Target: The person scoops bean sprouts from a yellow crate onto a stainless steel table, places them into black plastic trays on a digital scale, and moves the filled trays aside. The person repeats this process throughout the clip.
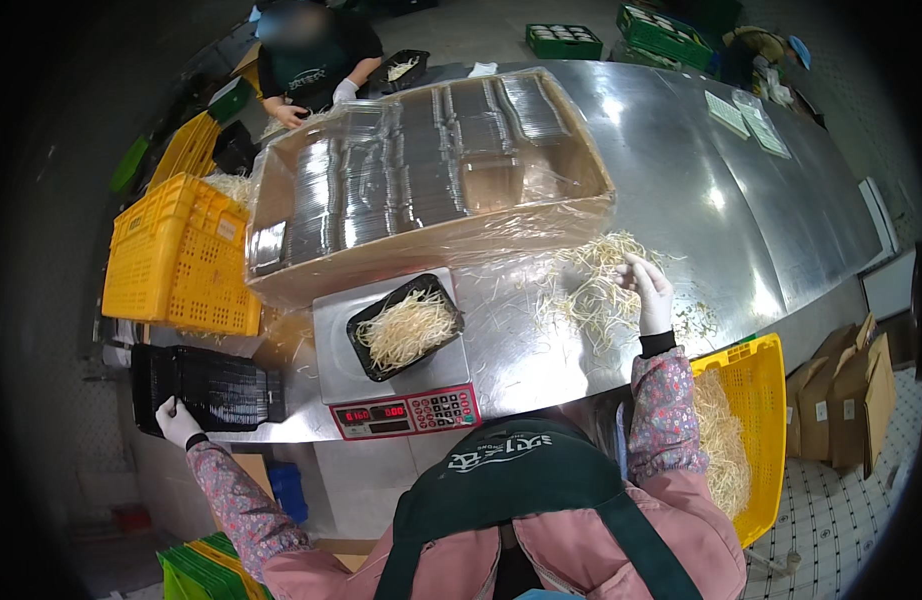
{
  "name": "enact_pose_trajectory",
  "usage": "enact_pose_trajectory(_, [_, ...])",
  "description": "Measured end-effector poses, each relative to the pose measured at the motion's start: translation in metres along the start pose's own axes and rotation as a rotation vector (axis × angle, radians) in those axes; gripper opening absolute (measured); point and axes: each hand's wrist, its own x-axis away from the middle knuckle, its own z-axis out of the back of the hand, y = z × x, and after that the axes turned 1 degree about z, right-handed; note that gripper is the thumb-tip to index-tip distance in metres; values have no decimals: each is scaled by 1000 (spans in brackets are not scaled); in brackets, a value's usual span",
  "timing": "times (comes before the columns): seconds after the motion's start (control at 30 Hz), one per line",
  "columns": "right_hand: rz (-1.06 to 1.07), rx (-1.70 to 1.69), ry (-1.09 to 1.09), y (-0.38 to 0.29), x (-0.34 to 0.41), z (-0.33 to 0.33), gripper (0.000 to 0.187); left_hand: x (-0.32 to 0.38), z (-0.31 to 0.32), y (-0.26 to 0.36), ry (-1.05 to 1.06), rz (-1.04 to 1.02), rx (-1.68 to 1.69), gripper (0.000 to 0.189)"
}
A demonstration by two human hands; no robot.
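Note:
My gloved left hand (178,424) is at the near left edge of a stack of black plastic trays (220,386), its fingers and thumb on a tray's rim. My gloved right hand (650,292) is at a loose heap of bean sprouts (599,289) on the steel table, fingers bent among the strands. Whether it grips any is unclear. Between my hands, a black tray filled with bean sprouts (408,330) rests at a slant on the plate of a digital scale (333,322). The scale's red front panel (404,412) is lit.
Behind the scale stands a carton (431,240) lined with film, holding rows of clear plastic lids (423,165). Yellow crates stand at left (179,259) and right (761,435), the right one holding sprouts. Across the steel table (671,165), a co-worker (318,67) handles sprouts.

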Motion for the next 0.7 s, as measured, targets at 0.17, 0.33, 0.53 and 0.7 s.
enact_pose_trajectory(0.17, [252,744,378,80,22,66,23,73,11,146,153,-341,416,10])
enact_pose_trajectory(0.33, [342,1012,-319,114,64,-70,55,212,12,288,-365,-698,622,25])
enact_pose_trajectory(0.53, [510,1222,-862,163,40,-107,63,241,9,329,-563,-784,376,40])
enact_pose_trajectory(0.7, [392,1469,-242,141,-14,31,34,247,62,327,-403,-661,514,38])
